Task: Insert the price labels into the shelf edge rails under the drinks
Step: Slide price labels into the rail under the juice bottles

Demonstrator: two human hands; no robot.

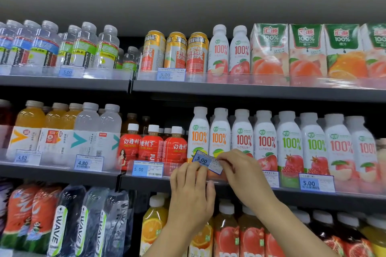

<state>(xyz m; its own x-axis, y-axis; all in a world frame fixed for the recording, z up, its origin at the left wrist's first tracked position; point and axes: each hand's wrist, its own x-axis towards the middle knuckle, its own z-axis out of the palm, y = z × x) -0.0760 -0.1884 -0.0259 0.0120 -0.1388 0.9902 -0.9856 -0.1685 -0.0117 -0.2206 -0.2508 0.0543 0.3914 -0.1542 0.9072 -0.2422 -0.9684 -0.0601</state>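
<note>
Holding a price label (206,161) marked 5.00, tilted above the middle shelf's clear edge rail (290,183), we pinch its right end with our right hand (240,171). Our left hand (192,185) curls its fingers onto the lower left corner, before white juice bottles (199,135).

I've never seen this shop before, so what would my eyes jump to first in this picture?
Probably the two hands in the middle: the left hand and right hand hold a tilted price label reading 5.00 at the edge of the middle shelf. Behind it a row of white bottles marked "100%" stretches rightward. Top right stand bright juice cartons with fruit pictures.
</note>
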